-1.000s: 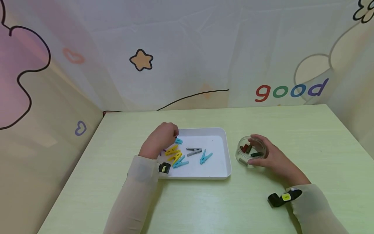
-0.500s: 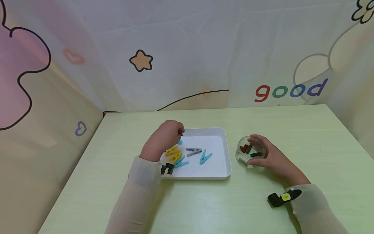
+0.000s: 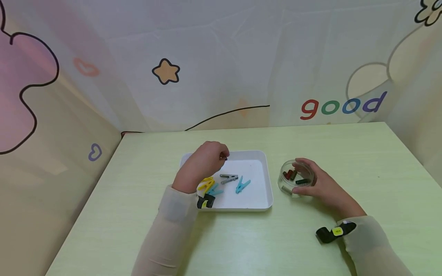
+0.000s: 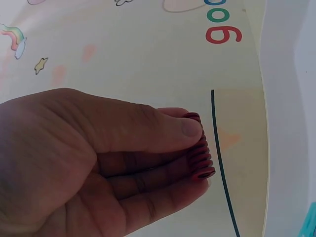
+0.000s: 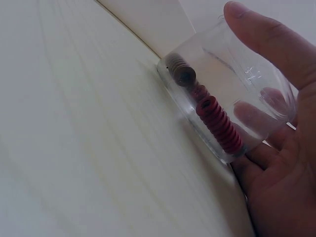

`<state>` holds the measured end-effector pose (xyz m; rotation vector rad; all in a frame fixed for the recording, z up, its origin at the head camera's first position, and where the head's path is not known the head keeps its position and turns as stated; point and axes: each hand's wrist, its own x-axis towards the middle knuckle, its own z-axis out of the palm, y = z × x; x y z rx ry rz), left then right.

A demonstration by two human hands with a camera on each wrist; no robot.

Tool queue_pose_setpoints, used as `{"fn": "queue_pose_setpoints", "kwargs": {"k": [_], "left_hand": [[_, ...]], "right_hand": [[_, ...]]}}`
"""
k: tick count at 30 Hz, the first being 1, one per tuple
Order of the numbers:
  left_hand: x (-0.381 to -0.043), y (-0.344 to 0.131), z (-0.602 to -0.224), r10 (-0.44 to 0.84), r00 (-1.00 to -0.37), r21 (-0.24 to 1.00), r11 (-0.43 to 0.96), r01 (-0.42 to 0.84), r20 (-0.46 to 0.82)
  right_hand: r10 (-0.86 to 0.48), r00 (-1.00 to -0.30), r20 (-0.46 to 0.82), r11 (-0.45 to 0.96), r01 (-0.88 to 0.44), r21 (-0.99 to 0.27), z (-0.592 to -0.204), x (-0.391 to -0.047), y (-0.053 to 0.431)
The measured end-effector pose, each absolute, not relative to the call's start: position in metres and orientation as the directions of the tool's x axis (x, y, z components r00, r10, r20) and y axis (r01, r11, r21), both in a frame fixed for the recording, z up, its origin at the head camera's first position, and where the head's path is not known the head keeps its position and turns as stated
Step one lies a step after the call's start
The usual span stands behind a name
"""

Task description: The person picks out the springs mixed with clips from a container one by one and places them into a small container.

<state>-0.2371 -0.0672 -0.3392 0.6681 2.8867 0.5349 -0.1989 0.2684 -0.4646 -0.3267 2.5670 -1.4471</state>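
Between thumb and fingers, my left hand (image 3: pixel 203 163) pinches a dark red coil spring (image 4: pixel 203 157), raised over the white tray (image 3: pixel 259 165). My right hand (image 3: pixel 322 183) is wrapped around the side of a clear round jar (image 3: pixel 281 184), which stands on the table to the right of the tray. Inside the jar lie several coil springs, including a red spring (image 5: pixel 219 126) and a dark spring (image 5: pixel 181 69). Plastic clothespins are in the tray: a grey clothespin (image 3: pixel 229 177), a light blue clothespin (image 3: pixel 242 185) and a yellow clothespin (image 3: pixel 208 185) among them. My left hand hides the tray's left part.
The pale green table (image 3: pixel 262 241) runs back to a printed curtain (image 3: pixel 221 76). A gap of table separates the tray from the jar. Black camera straps (image 3: pixel 335 232) sit at the wrists.
My left hand has moved right and up from the tray's left side with the red spring, now covering some yellow clothespins. My right hand and the jar have stayed in place.
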Motion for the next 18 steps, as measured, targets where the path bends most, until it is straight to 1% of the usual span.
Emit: {"fn": "queue_pose_setpoints", "kwargs": {"k": [6,18], "left_hand": [[-0.235,-0.062,-0.342,0.464,-0.885,0.393,0.821,0.414,-0.035],[-0.233,-0.048,-0.346,0.534,-0.846,0.423,0.768,0.481,-0.007]], "right_hand": [[-0.272,-0.961,-0.046,0.509,-0.103,-0.855,-0.464,-0.198,0.268],[-0.271,-0.962,-0.044,0.502,-0.102,-0.859,-0.466,-0.199,0.269]]}}
